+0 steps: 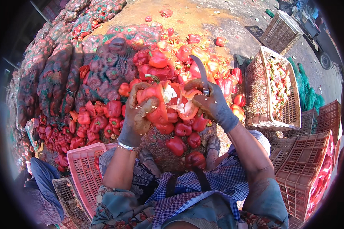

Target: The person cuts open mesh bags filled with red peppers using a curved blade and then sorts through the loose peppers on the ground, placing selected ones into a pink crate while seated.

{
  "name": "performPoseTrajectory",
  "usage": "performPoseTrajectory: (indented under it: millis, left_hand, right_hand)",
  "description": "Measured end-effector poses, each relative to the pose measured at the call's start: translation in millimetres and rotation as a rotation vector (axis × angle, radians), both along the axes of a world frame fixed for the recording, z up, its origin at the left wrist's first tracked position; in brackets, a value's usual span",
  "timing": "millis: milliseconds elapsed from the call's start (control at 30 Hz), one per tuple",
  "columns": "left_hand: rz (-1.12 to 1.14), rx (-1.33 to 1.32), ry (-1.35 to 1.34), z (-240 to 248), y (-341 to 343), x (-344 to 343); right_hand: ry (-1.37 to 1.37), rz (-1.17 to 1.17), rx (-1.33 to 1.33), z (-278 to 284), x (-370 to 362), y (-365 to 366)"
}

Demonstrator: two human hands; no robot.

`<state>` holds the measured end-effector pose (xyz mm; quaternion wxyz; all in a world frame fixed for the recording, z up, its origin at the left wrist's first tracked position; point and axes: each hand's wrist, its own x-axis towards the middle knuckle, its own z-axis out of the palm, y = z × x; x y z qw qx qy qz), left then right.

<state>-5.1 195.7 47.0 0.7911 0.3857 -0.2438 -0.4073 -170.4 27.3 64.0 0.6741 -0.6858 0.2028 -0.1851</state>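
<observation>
My left hand (135,116), in a dirty grey work glove, is closed round a large piece of red bell pepper (155,110) with its green stem at the top. Its cut side faces right and shows pale flesh and seeds. My right hand (215,102), gloved too, grips a curved knife (201,68), blade pointing up and to the left. The same hand holds another opened piece of red bell pepper (189,110), pale inside. Both pieces are close together over a heap of red peppers (182,129). Seeds stick to the gloves.
Net sacks of peppers (111,65) are piled at the left. A pale crate (258,91) of pepper cores stands at the right, near green netting (309,93). Plastic crates (304,168) are stacked lower right; a pink crate (84,171) sits lower left, beside another person's leg (46,179).
</observation>
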Motion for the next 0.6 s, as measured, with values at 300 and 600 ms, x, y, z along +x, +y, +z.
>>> performPoseTrajectory:
  millis: [300, 600]
  left_hand:
    - [0.004, -0.334, 0.567, -13.2, 1.7, 35.3]
    - [0.791, -0.049, 0.187, -18.6, 6.9, 55.5]
  right_hand:
    - [-0.049, -0.213, 0.287, -9.2, 15.7, 27.4]
    - [-0.141, -0.483, 0.633, -10.4, 7.3, -4.4]
